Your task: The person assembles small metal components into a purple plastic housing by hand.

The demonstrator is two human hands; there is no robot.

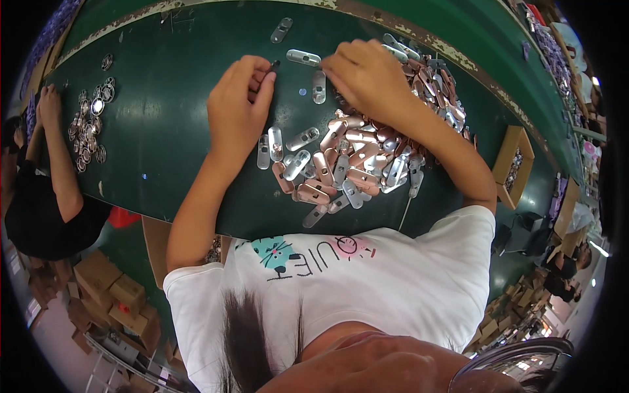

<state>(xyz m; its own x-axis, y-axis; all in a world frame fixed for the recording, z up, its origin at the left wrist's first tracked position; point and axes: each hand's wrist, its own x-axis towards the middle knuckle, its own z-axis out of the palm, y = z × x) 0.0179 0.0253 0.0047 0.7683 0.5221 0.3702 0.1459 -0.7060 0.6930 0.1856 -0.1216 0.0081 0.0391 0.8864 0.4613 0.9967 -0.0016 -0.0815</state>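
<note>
My left hand (237, 98) is closed in a pinch above the green table, and a small dark piece (275, 65) shows at its fingertips. My right hand (368, 77) has its fingers bunched together beside the ends of two oblong silver metal pieces, one lying crosswise (303, 57) and one lengthwise (319, 89). Whatever is between those fingertips is hidden. Under and beside my right forearm spreads a heap of similar silver and copper-coloured pieces (360, 156), round-ended, many with a small central hole. Another silver piece (282, 30) lies alone farther off.
On the left of the green table (177, 131) lie several round shiny metal parts (88, 124), near another person's hands (49, 108). A cardboard box (513, 164) of small metal parts stands at the right. A raised, worn rim (406, 26) bounds the table's far side.
</note>
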